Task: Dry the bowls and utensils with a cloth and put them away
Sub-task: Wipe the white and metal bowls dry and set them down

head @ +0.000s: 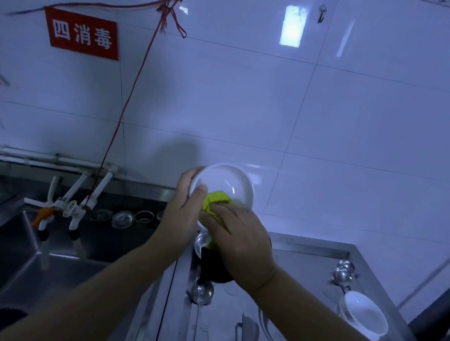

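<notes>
My left hand (185,207) grips a white bowl (224,182) by its left rim, thumb inside, holding it tilted above the steel counter. My right hand (239,235) holds a yellow-green cloth (215,201) bunched against the bowl's lower inside edge. On the counter at the right stands a second white bowl (364,314), with metal spoons (344,274) lying just behind it. A ladle (201,293) and another spoon bowl (202,241) lie under my hands next to a dark object. Flat utensils (246,336) lie at the front.
A steel sink (29,249) with white taps (76,204) fills the left. Metal lids and rings (123,219) sit on the sink's back ledge. A red string hangs down the white tiled wall from a hook. The counter's right edge (388,296) runs close to the second bowl.
</notes>
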Motion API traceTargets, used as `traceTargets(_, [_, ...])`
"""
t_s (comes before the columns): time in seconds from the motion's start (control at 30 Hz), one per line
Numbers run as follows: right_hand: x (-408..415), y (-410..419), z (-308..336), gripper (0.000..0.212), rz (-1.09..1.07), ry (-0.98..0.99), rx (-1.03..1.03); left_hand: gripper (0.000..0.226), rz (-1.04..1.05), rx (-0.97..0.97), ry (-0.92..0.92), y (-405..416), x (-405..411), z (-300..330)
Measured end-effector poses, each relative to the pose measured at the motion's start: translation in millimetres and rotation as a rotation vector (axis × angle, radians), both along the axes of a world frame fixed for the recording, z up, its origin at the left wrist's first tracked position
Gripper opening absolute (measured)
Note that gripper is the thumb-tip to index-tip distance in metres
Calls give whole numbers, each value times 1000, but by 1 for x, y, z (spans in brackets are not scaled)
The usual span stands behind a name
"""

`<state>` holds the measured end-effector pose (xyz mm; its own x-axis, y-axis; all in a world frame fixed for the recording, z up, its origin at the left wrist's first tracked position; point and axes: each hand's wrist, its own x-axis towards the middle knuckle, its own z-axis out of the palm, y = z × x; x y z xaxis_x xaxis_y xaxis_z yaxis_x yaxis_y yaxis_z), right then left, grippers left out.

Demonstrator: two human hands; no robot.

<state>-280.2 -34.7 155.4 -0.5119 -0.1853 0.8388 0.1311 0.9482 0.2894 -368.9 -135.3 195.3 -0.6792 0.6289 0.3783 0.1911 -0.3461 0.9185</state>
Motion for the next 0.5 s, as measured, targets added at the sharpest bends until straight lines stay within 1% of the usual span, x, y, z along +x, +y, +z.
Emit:
traceTargets(0.07, [3,0,-2,21,47,-58,-5,24,-48,-53,102,-3,-10,-1])
traceTargets(0.13, [10,8,2,32,58,-122,45,27,-109,-103,163,-8,-18,0])
traceTargets(0.2, [16,17,9,41,33,-167,107,28,-133,-148,206,-12,-23,1])
traceTargets(0.27, [16,18,13,44,-25,-149,143,27,-150,-181,228,-13,-26,5])
traceTargets(0.37, [4,6,16,41,-128,-113,33,32,-224,-205,177,-14,-29,0])
traceTargets(0.43, [-3,-3,17,48,-133,-118,-73,38,-259,-204,151,-16,-27,-4])
traceTargets(0.5, [-7,-10,17,51,-89,-160,-158,34,-264,-181,147,-16,-24,-7])
